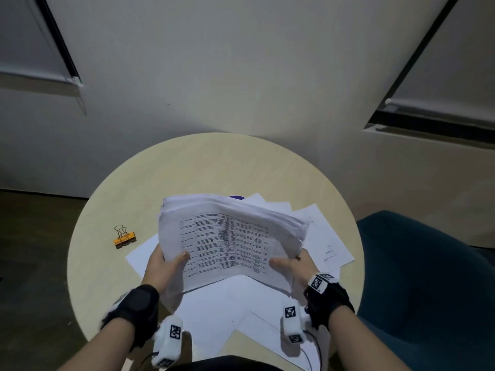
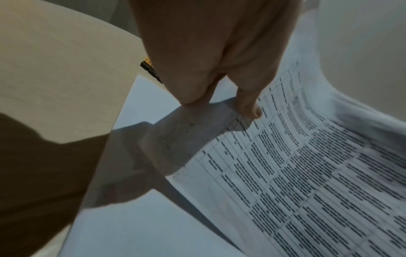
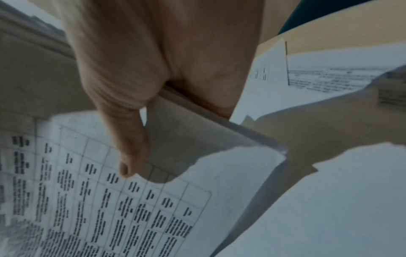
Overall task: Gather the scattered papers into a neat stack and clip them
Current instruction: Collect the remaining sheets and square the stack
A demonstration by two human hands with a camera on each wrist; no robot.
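Observation:
A thick stack of printed papers [image 1: 227,236] is lifted and tilted above the round table [image 1: 214,170], its top page [image 2: 307,173] a table of text. My left hand [image 1: 168,261] grips its left edge, thumb on top. My right hand [image 1: 292,263] grips the right edge, thumb [image 3: 131,156] on the page [image 3: 98,200]. Loose sheets [image 1: 321,236] lie spread on the table beneath and to the right, others [image 1: 227,311] near the front edge. An orange binder clip [image 1: 124,236] lies on the table left of the stack, a sliver of it [image 2: 147,63] behind my left hand.
A teal chair [image 1: 428,277] stands to the right of the table. A purple object [image 1: 237,197] peeks out behind the stack. The wall [image 1: 241,76] is just beyond the table's far rim. Dark floor [image 1: 32,250] lies to the left.

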